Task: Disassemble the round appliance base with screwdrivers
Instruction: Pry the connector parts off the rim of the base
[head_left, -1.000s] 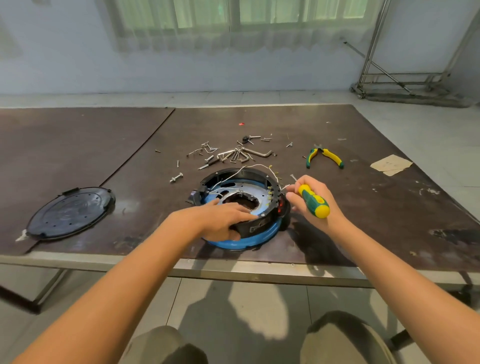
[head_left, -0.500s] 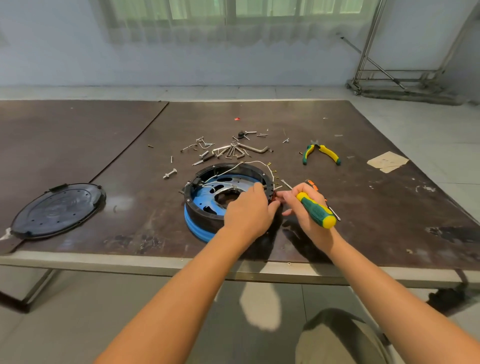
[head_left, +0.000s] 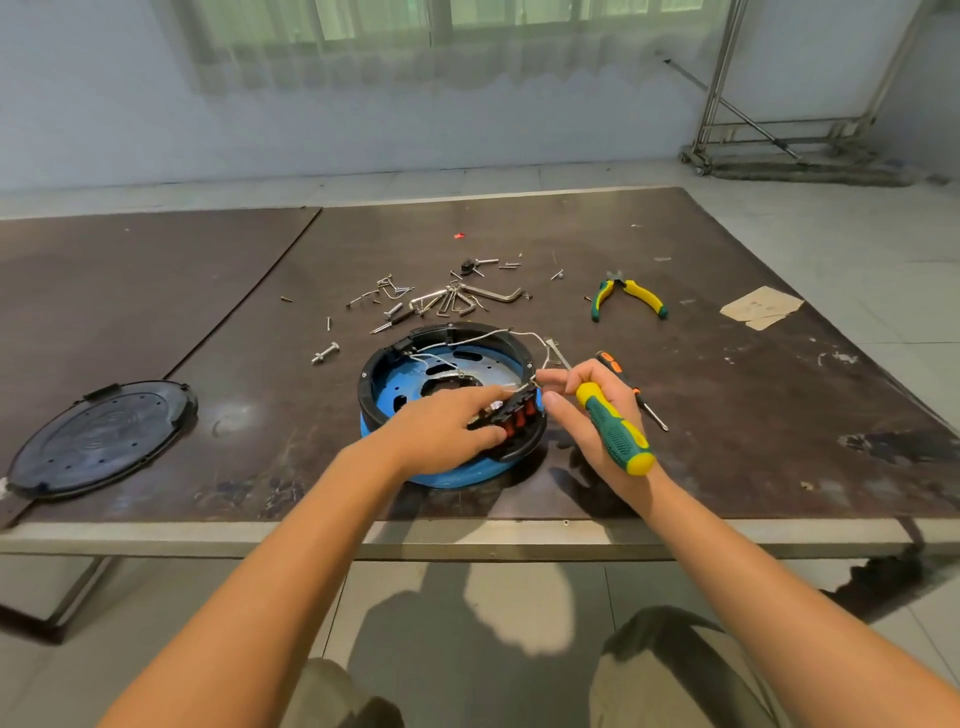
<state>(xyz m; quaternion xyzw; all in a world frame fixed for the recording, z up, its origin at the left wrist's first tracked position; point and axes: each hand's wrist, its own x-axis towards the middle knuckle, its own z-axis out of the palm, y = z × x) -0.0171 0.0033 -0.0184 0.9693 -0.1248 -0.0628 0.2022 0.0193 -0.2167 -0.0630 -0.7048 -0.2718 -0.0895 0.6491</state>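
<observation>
1. Because the round blue-and-black plastic appliance base (head_left: 402, 387) looks light and stiff, it will slide unless braced; grip its black rim, never the fragile-looking thin white wires (head_left: 483, 336)
2. It sits open on the dark brown surface (head_left: 753, 415) near the front edge, blue plate exposed
3. At the near rim the left hand (head_left: 447, 431) grips a black block with red parts (head_left: 511, 421)
4. Meanwhile the right hand (head_left: 587, 410) curls round the green-and-yellow screwdriver (head_left: 615, 436), thumb and forefinger pinching a wire
</observation>
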